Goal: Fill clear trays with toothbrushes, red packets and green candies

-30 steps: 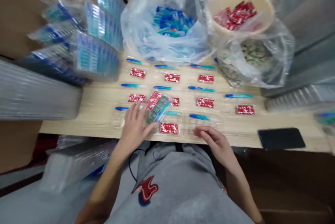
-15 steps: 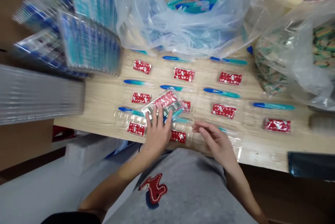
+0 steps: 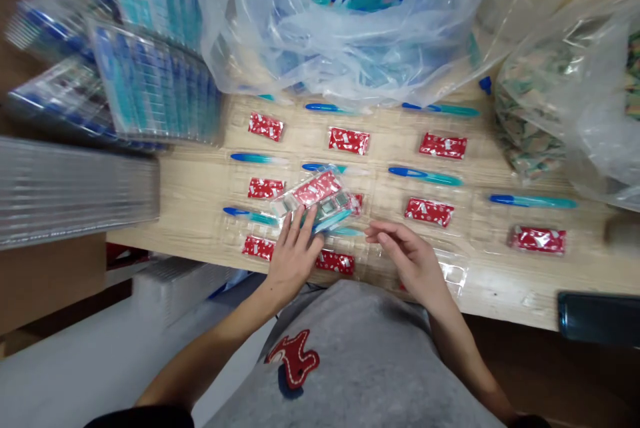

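Observation:
My left hand point(image 3: 295, 251) lies spread, its fingertips on the lower edge of a filled clear package point(image 3: 313, 198) that holds a red packet, grey-green pieces and a blue-teal pen. This package rests tilted over other trays. Right of it, my right hand point(image 3: 407, 258) is curled with thumb and fingertips close together; whether anything small is between them cannot be made out. Around both hands, clear trays hold red dotted packets point(image 3: 429, 212) and blue-teal pens point(image 3: 425, 177). Another pen point(image 3: 533, 201) and red packet point(image 3: 539, 239) lie to the right.
A plastic bag point(image 3: 340, 48) of pens stands at the back. Filled packages point(image 3: 155, 81) and a stack of clear trays point(image 3: 75, 191) stand left. At right are a bag of small green-tan packets point(image 3: 535, 108) and a dark phone-like object point(image 3: 597, 317).
My left hand has slid slightly down and left, uncovering more of the tilted package. My right hand has hardly moved. The view has shifted a little.

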The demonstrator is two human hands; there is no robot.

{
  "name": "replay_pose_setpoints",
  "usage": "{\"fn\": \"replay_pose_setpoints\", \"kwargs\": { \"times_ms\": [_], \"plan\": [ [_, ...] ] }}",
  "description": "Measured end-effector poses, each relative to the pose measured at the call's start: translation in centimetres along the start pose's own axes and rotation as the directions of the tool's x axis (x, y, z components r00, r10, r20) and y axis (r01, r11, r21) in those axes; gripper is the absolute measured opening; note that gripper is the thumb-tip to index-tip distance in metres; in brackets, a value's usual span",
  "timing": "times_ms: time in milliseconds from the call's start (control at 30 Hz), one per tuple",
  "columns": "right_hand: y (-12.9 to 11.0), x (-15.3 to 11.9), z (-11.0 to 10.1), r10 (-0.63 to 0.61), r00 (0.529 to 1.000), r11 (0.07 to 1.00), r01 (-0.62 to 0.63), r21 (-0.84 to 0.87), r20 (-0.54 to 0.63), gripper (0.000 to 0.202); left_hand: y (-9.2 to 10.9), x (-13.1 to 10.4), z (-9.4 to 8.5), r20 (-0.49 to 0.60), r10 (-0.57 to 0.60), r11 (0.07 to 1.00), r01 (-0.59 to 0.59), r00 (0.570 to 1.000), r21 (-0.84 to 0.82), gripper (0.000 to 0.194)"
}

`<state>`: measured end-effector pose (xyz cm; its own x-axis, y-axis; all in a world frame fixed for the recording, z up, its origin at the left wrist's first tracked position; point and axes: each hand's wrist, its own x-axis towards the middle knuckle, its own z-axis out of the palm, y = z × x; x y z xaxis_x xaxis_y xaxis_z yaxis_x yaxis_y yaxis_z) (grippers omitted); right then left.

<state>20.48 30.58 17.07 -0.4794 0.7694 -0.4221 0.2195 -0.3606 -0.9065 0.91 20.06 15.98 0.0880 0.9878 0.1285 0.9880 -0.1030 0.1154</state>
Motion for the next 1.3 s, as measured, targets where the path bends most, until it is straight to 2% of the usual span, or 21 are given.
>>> {"fn": "replay_pose_setpoints", "kwargs": {
  "times_ms": [67, 100, 167, 233, 300, 367, 433, 467, 533, 600, 733, 833, 867, 933, 1000, 1067, 1133, 1233, 1300],
  "plan": [
    [0.0, 0.0, -0.3, 0.007, 1.0, 1.0, -0.007, 0.012, -0.029, 0.027, -0.4, 0.3, -1.6, -0.041, -0.029, 0.988, 0.023, 0.999, -0.15, 0.009],
    [-0.1, 0.0, -0.4, 0.009, 0.999, 1.0, -0.009, 0.022, -0.042, 0.027, -0.7, 0.6, -2.7, -0.051, -0.086, 0.964, 0.071, 0.995, -0.256, 0.009],
    [-0.2, 0.2, -0.4, 0.01, 0.998, 0.999, -0.007, 0.05, -0.063, 0.028, -1.5, 1.3, -5.5, -0.046, -0.294, 0.839, 0.235, 0.955, -0.49, 0.006],
    [-0.5, 0.5, 0.0, 0.007, 0.998, 0.996, -0.001, 0.088, -0.07, 0.028, -2.3, 2.4, -8.0, -0.019, -0.536, 0.595, 0.361, 0.844, -0.718, 0.001],
    [-0.8, 0.7, 0.7, 0.009, 0.999, 0.989, -0.003, 0.147, -0.044, 0.029, -2.9, 3.5, -9.5, 0.06, -0.669, 0.287, 0.332, 0.741, -0.898, 0.011],
    [-1.2, 0.8, 1.6, 0.002, 0.999, 0.97, -0.01, 0.244, 0.034, 0.033, -3.2, 4.5, -9.6, 0.205, -0.673, -0.007, 0.27, 0.711, -0.963, 0.024],
    [-1.5, 0.6, 2.2, -0.023, 0.993, 0.934, -0.022, 0.358, 0.119, 0.04, -3.0, 4.9, -8.7, 0.366, -0.609, -0.231, 0.284, 0.704, -0.931, 0.031],
    [-1.7, 0.5, 2.4, -0.037, 0.988, 0.917, -0.026, 0.398, 0.149, 0.043, -2.7, 4.9, -8.1, 0.438, -0.569, -0.308, 0.314, 0.696, -0.898, 0.03],
    [-2.2, 0.2, 2.5, -0.037, 0.983, 0.904, -0.044, 0.426, 0.18, 0.046, -2.1, 4.6, -6.9, 0.532, -0.501, -0.388, 0.372, 0.683, -0.843, 0.027],
    [-2.7, -0.2, 2.3, 0.003, 0.979, 0.912, -0.087, 0.402, 0.205, 0.048, -1.7, 4.0, -6.1, 0.571, -0.474, -0.378, 0.431, 0.67, -0.819, 0.025],
    [-3.5, -0.7, 1.8, 0.08, 0.977, 0.923, -0.148, 0.356, 0.2, 0.055, -1.3, 3.1, -5.4, 0.57, -0.515, -0.254, 0.521, 0.64, -0.815, 0.028],
    [-3.7, -0.8, 1.9, 0.041, 0.986, 0.924, -0.098, 0.369, 0.161, 0.052, -1.0, 2.9, -5.3, 0.482, -0.584, -0.166, 0.485, 0.653, -0.858, 0.026],
    [-3.7, -0.9, 1.9, 0.024, 0.988, 0.923, -0.082, 0.377, 0.155, 0.049, -0.8, 2.8, -5.3, 0.422, -0.614, -0.117, 0.451, 0.667, -0.885, 0.024],
    [-3.7, -0.8, 2.0, 0.001, 0.987, 0.915, -0.065, 0.399, 0.158, 0.044, -0.3, 2.6, -5.3, 0.283, -0.659, 0.042, 0.41, 0.697, -0.911, 0.026],
    [-3.7, -0.8, 2.0, -0.008, 0.985, 0.908, -0.066, 0.413, 0.173, 0.041, 0.2, 2.4, -5.4, 0.185, -0.661, 0.233, 0.433, 0.728, -0.871, 0.034],
    [-3.4, -0.7, 2.2, 0.0, 0.985, 0.923, -0.068, 0.38, 0.175, 0.04, 0.4, 2.3, -5.3, 0.154, -0.651, 0.367, 0.485, 0.744, -0.794, 0.04],
    [-2.7, -0.4, 2.5, -0.001, 0.992, 0.955, -0.037, 0.294, 0.126, 0.045, 0.6, 2.3, -4.7, 0.175, -0.65, 0.394, 0.526, 0.739, -0.754, 0.041],
    [-1.0, 0.0, 3.2, -0.05, 0.999, 0.989, 0.052, 0.14, -0.021, 0.06, 0.6, 2.4, -3.0, 0.249, -0.646, 0.334, 0.561, 0.721, -0.758, 0.042],
    [0.1, 0.2, 3.6, -0.081, 0.994, 0.996, 0.083, 0.021, -0.075, 0.063, 0.5, 2.2, -1.7, 0.271, -0.626, 0.34, 0.568, 0.732, -0.75, 0.042]
  ]
}}
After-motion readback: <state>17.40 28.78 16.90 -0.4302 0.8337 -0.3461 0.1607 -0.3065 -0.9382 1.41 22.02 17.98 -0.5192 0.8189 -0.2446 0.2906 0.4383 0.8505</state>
